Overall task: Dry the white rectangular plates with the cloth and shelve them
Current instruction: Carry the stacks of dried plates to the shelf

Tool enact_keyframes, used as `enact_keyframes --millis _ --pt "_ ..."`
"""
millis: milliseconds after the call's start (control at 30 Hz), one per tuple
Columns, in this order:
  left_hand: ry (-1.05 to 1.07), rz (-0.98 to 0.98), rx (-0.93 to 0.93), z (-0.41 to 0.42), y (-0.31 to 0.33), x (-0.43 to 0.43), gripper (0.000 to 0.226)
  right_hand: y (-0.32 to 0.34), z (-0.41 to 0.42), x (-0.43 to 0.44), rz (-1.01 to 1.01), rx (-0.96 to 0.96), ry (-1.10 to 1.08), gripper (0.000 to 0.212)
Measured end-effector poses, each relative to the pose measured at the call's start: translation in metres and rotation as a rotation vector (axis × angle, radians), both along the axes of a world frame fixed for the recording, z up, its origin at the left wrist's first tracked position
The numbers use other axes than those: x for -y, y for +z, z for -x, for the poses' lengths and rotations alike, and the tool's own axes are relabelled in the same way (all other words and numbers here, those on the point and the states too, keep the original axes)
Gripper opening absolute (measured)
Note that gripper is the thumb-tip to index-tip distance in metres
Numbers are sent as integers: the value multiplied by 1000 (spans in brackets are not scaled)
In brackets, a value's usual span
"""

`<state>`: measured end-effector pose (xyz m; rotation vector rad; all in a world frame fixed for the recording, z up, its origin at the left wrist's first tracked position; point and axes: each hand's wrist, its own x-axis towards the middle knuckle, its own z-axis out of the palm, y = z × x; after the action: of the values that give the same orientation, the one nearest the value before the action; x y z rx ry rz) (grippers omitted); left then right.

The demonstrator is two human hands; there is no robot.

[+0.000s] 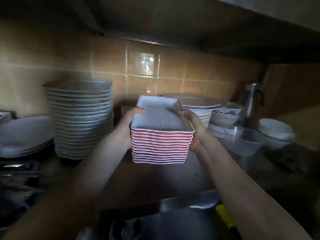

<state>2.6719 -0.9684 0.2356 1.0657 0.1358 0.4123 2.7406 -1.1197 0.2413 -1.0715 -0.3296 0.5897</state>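
Gripping the plate stack (161,146) lengthwise toward the tiled wall (174,73), you curl left hand (127,126) and right hand (194,129) round its sides.

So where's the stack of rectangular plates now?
Head view, centre: the stack of rectangular plates is gripped between left hand and right hand, a tall pile of round plates on its left, bowls on its right.

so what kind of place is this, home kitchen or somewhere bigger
Probably a restaurant or canteen kitchen: a tall stack of round plates, piled bowls and the stack of rectangular plates, all before a tiled wall.
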Motion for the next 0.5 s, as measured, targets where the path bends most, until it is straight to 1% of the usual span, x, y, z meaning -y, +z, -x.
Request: enact_keyframes --millis 67,100,167,200,233,300,333,500 --pt "54 -28 58 -2 6 -5 17 7 -13 -11 -11 -26 90 47" --pt "60 -22 78 -1 7 -7 22 11 -18 -15 -10 -25 120 42" --pt "67 1 80 -3 9 -12 41 18 -25 -23 -7 -8 149 30" --pt "87 -14 76 -4 9 -16 46 21 -29 -28 0 -8 159 28" --pt "111 -42 73 -6 11 -21 44 22 -34 -32 15 -9 167 27" --pt "138 -87 89 -11 16 -32 27 25 -41 -41 31 -14 180 28" --pt "140 -99 105 -16 18 -38 24 26 -45 -46 33 -21 178 28" --pt "192 -118 131 -37 24 -61 21 31 -62 -69 7 -49 173 24"
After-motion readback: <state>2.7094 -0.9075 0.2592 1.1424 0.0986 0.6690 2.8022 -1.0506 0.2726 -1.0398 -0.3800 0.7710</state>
